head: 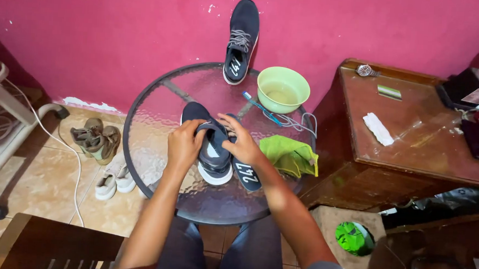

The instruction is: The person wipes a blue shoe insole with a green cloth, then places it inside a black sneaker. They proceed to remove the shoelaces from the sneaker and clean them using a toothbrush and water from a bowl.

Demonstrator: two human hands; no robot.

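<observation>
At frame centre, on the glass table [154, 100], a dark shoe [212, 149] is gripped by the left hand [183, 145] and right hand [243, 143]; its opening should be held spread, sole kept steady.

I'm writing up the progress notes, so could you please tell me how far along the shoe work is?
Looks done: one navy shoe leans laced against the pink wall. In hand: left hand and right hand hold the second navy shoe, its tongue pulled open, laces apparently out. Left, probably: toothbrush, green bowl, loose laces and cloth lie unused.
</observation>
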